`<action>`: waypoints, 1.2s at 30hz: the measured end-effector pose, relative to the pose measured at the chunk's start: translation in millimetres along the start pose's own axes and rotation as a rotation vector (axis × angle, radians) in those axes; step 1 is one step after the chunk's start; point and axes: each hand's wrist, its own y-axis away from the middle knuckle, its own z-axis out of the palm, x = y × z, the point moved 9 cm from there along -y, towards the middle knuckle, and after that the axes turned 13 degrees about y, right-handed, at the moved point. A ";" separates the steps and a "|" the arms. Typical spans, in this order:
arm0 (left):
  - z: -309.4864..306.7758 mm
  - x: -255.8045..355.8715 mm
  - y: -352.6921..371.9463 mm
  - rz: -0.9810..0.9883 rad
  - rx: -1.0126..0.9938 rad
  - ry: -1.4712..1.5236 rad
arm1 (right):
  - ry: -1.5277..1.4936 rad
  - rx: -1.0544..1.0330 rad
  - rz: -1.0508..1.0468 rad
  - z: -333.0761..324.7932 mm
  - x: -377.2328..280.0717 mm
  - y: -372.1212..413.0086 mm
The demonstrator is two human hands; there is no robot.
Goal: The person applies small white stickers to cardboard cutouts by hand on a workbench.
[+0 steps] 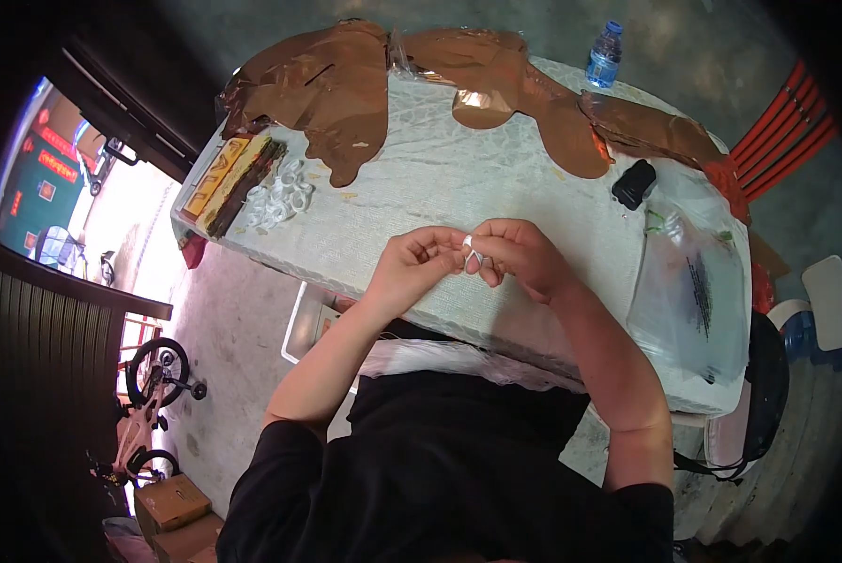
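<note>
Over the near part of the table, my left hand [415, 267] and my right hand [524, 255] meet, thumbs and fingertips pinched together. Between them is a small white cord loop [474, 253], its strands crossing; each hand grips part of it. The fingers hide some of the cord, and I cannot make out whether it is knotted. A loose pile of similar white loops [280, 199] lies to the left on the table. Across my lap, along the table's near edge, stretches a bundle of long white strands [454, 359].
Brown shiny sheeting [346, 84] lies along the far side of the white-covered table [421, 141]. A yellow box [224, 183] sits at the left end. Right are a black object [634, 184], a clear plastic bag [684, 291] and a water bottle [605, 56]. A red chair [787, 127] stands beyond.
</note>
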 end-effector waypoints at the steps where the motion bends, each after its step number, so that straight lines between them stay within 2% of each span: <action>1: -0.4 0.7 0.4 0.001 0.001 0.000 | -0.028 0.012 0.000 -1.3 0.3 -0.3; 10: 0.2 -1.5 -2.0 0.014 -0.021 0.013 | 0.019 0.029 -0.044 -1.1 -4.0 -0.4; 14: -0.4 2.6 -2.9 0.055 0.070 -0.026 | -0.050 0.013 -0.010 0.1 -1.9 -0.5; 16: -4.5 7.5 -3.0 0.088 0.098 -0.051 | -0.193 0.064 -0.031 -4.0 -3.2 -0.2; 17: -8.9 7.6 -2.8 0.080 0.111 -0.059 | -0.191 0.058 -0.036 -4.9 -8.3 1.1; 19: -18.0 7.2 -1.3 0.073 0.128 -0.071 | -0.251 0.208 -0.106 -22.5 -23.3 9.1; 22: -36.6 15.2 3.8 0.076 0.185 -0.083 | -0.221 0.235 -0.104 -24.1 -19.6 8.5; 25: -64.2 42.3 17.5 0.132 0.293 -0.214 | -0.176 0.233 -0.107 -23.2 -14.9 5.1; 27: -99.0 73.7 31.3 0.260 0.466 -0.356 | -0.147 0.206 -0.115 -20.1 -14.0 4.2; 28: -114.9 92.8 37.2 0.352 0.496 -0.492 | -0.113 0.195 -0.119 -18.8 -14.2 4.0; 29: -136.3 105.4 42.4 0.401 0.495 -0.498 | -0.114 0.193 -0.121 -17.8 -13.8 3.3; 30: -157.4 122.0 49.8 0.433 0.582 -0.672 | -0.104 0.187 -0.111 -16.2 -11.8 2.1; 32: -187.7 143.6 55.6 0.429 0.641 -0.731 | -0.095 0.179 -0.103 -13.4 -8.2 -0.2; 34: -224.1 144.2 61.7 0.173 0.843 -0.952 | -0.065 0.175 -0.118 -11.0 -6.2 -2.4; 35: -230.2 143.4 63.0 0.173 0.844 -0.951 | -0.064 0.175 -0.118 -10.2 -4.4 -3.9; 36: -232.4 143.8 62.6 0.162 0.843 -1.087 | 0.009 0.181 -0.135 -9.8 -4.5 -4.7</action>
